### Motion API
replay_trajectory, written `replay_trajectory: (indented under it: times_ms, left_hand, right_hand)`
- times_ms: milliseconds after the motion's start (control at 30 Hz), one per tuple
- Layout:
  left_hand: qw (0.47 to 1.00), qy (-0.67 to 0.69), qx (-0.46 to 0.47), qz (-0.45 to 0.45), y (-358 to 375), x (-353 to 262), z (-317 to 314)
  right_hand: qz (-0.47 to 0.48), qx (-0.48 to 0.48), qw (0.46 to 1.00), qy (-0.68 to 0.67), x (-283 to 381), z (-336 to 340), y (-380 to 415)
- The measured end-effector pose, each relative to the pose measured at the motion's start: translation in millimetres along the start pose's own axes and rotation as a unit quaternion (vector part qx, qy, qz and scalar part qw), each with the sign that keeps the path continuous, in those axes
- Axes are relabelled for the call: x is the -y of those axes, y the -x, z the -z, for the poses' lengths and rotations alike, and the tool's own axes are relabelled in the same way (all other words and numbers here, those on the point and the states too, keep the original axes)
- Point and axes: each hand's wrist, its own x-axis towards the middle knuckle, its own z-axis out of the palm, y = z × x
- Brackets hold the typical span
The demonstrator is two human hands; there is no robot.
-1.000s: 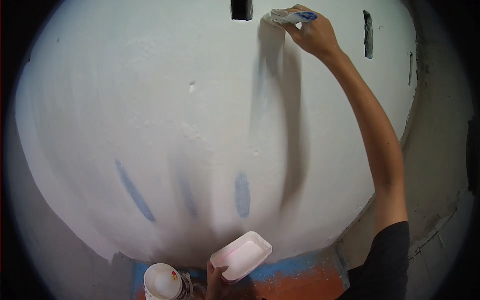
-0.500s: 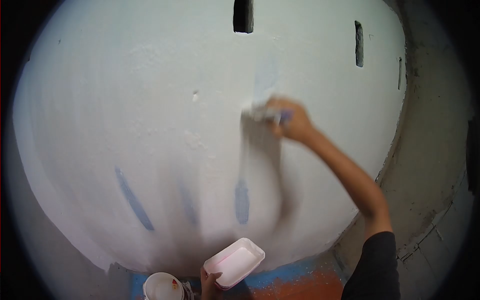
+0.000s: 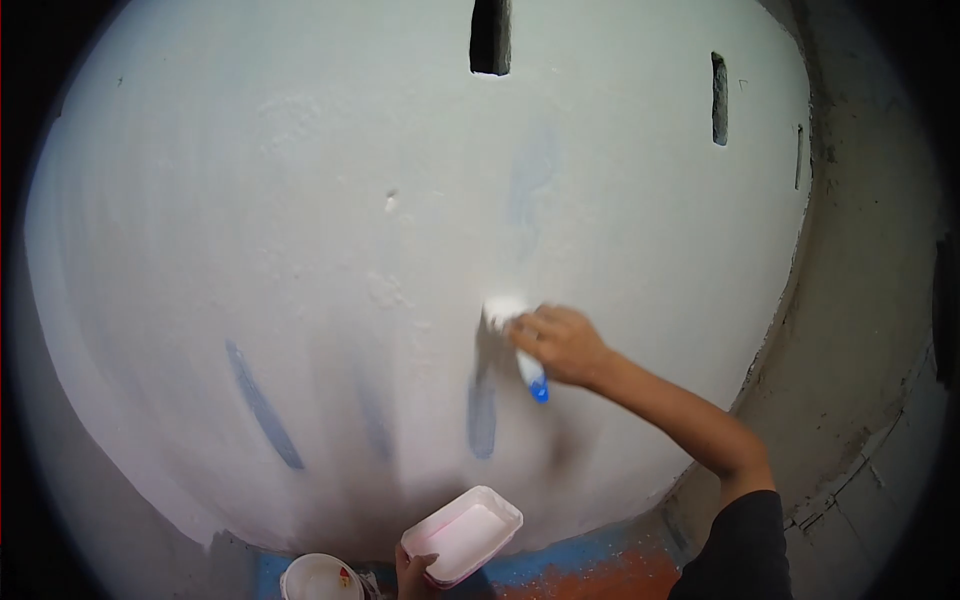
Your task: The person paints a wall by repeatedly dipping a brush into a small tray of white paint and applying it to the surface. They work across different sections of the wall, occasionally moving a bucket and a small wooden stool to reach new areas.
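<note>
My right hand (image 3: 563, 343) is closed around a paintbrush (image 3: 533, 376) with a white and blue handle. The white head of the brush meets the pale wall (image 3: 300, 220), just above a blue-grey streak (image 3: 482, 420). Low in the view, my left hand (image 3: 414, 572) grips the near left edge of a shallow white tray (image 3: 513, 517), thumb over the rim. Pale paint covers the inside of the tray, and pink marks show along its side. Only part of the left hand is in view.
A white bucket (image 3: 322, 580) stands at the bottom, left of the tray. More blue-grey streaks (image 3: 263, 405) mark the lower wall. Dark slots (image 3: 490, 38) open in the wall's upper part. The floor (image 3: 620, 560) is blue and orange; a rough grey wall (image 3: 850, 250) rises at right.
My right hand has moved down the wall with the paintbrush, whose handle now points downward. Its shadow has shifted too. The tray stays in my left hand, nearly at the same spot.
</note>
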Motion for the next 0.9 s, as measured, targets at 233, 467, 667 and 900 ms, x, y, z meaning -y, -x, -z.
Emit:
replay_trajectory:
  times_ms: [233, 467, 667, 900]
  left_hand:
    - [0.995, 0.097, -0.004, -0.017, 14.8, -38.3, -41.3]
    - [0.996, 0.086, -0.009, -0.002, 20.8, -40.6, -42.0]
    - [0.995, 0.088, -0.045, 0.01, 26.5, -37.0, -53.3]
    - [0.995, 0.097, -0.034, -0.01, 23.6, -33.4, -47.8]
  right_hand:
    - [-0.176, -0.093, 0.977, -0.077, -108.5, 54.0, -117.2]
    - [-0.111, -0.171, 0.971, 0.123, -89.5, 46.0, -132.2]
    - [0.029, 0.012, 0.999, 0.027, 19.1, -26.5, -12.2]
    - [-0.115, -0.126, 0.985, -0.026, -135.4, 54.3, -135.2]
